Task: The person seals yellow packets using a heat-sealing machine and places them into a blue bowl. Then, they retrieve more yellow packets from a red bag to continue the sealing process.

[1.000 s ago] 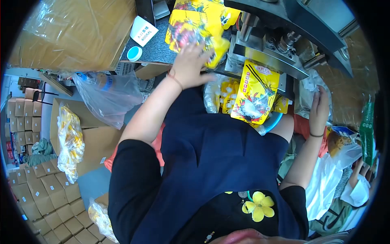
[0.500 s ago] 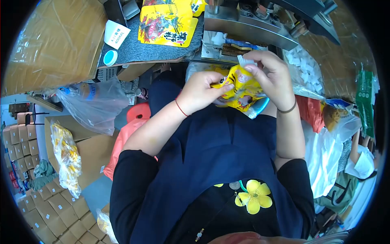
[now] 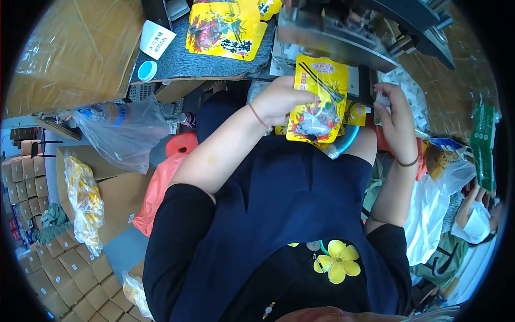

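Parted now, the left hand (image 3: 279, 101) clamps a yellow pouch (image 3: 317, 102) upright below the machine (image 3: 332, 35); the right hand (image 3: 396, 121) pinches a white packet (image 3: 382, 99). Filling seems underway, and it needs the pouch mouth opened.

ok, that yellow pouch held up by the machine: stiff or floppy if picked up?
Probably semi-stiff: the yellow pouch stands upright without drooping, gripped at one side by the left hand. Likely light: that hand seems to carry it alone while the right hand pinches a small white packet. Glossy film may be slippery; the bulged lower half suggests contents could shift.
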Motion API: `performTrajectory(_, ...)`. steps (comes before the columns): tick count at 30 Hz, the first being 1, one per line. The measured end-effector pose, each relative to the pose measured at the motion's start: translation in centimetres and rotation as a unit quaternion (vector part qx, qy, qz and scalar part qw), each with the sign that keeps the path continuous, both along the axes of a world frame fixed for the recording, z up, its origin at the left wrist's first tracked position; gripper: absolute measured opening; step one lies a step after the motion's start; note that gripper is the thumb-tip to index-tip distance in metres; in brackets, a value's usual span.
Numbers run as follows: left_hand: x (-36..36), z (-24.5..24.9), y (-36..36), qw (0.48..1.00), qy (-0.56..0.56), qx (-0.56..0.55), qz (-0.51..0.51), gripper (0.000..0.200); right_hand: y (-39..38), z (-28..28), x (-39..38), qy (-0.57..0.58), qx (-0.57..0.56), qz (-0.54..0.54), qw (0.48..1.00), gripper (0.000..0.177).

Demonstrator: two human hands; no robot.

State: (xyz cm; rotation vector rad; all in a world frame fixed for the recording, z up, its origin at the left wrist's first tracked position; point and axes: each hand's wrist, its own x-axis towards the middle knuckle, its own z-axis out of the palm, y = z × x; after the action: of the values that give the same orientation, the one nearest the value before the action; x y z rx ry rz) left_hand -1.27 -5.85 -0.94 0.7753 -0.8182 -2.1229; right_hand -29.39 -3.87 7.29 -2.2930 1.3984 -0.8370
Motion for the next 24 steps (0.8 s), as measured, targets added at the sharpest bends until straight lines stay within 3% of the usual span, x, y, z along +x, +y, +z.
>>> performTrajectory(2, 0.1, 0.0, -0.6, 1.0, -0.006, 0.014, -0.008, 0.032, 0.4, -0.7, 0.7, -0.013, -0.009, -0.012, 1.0, 0.034)
performTrajectory(5, 0.0, -1.2, -0.3, 0.973, -0.124, -0.13, 0.148, 0.036, 0.8, -2.3, 0.8, -0.063, 0.024, -0.057, 0.996, 0.032)
performTrajectory(6, 2.0, -1.2, -1.4, 0.809, -0.429, -0.336, 0.219, 0.042, 0.9, -2.6, 0.6, -0.075, 0.044, -0.055, 0.995, 0.031)
performTrajectory(7, 4.3, -0.5, -2.7, 0.796, -0.435, -0.326, 0.266, 0.048, 0.9, -2.9, 0.2, -0.087, 0.065, -0.056, 0.992, 0.031)
performTrajectory(8, 6.1, 1.6, -3.1, 0.681, -0.504, -0.404, 0.344, 0.056, 1.0, -3.2, 0.0, -0.098, 0.088, -0.058, 0.99, 0.03)
performTrajectory(9, 9.3, 1.0, -5.1, 0.433, -0.606, -0.562, 0.36, 0.066, 1.1, -2.8, 0.0, -0.068, 0.077, -0.054, 0.993, 0.024)
performTrajectory(10, 11.4, 1.2, -5.5, 0.378, -0.703, -0.533, 0.281, 0.074, 1.2, -2.5, 0.1, -0.057, 0.065, -0.059, 0.994, 0.021)
performTrajectory(12, 13.9, -1.4, -4.5, 0.375, -0.735, -0.552, 0.122, 0.075, 1.1, -1.8, 0.6, -0.033, 0.036, -0.068, 0.997, 0.017)
performTrajectory(14, 13.0, 0.4, -0.8, 0.413, -0.694, -0.588, 0.05, 0.077, 0.8, -1.8, 0.8, -0.062, 0.015, -0.05, 0.997, 0.015)
performTrajectory(15, 12.3, 0.9, 0.4, 0.386, -0.696, -0.604, 0.046, 0.064, 0.8, -1.9, 0.9, -0.076, 0.006, -0.044, 0.996, 0.015)
performTrajectory(18, 12.9, -0.4, 1.1, 0.573, -0.589, -0.55, 0.147, 0.046, 0.4, -2.2, 2.9, -0.055, -0.014, -0.002, 0.998, 0.015)
performTrajectory(19, 11.8, 0.8, 1.6, 0.701, -0.533, -0.431, 0.197, 0.027, 0.4, -2.2, 3.9, -0.064, -0.001, 0.021, 0.998, 0.015)
performTrajectory(22, 8.8, 2.2, 3.3, 0.757, -0.482, -0.419, 0.141, 0.019, 0.3, -2.1, 5.7, -0.069, 0.026, 0.104, 0.992, 0.015)
performTrajectory(23, 7.5, 2.1, 3.6, 0.828, -0.412, -0.362, 0.116, 0.014, 0.1, -1.6, 5.9, -0.082, 0.034, 0.108, 0.99, 0.015)
performTrajectory(24, 6.4, 1.6, 3.8, 0.836, -0.39, -0.369, 0.109, 0.015, 0.1, -1.2, 6.2, -0.146, 0.051, 0.084, 0.984, 0.015)
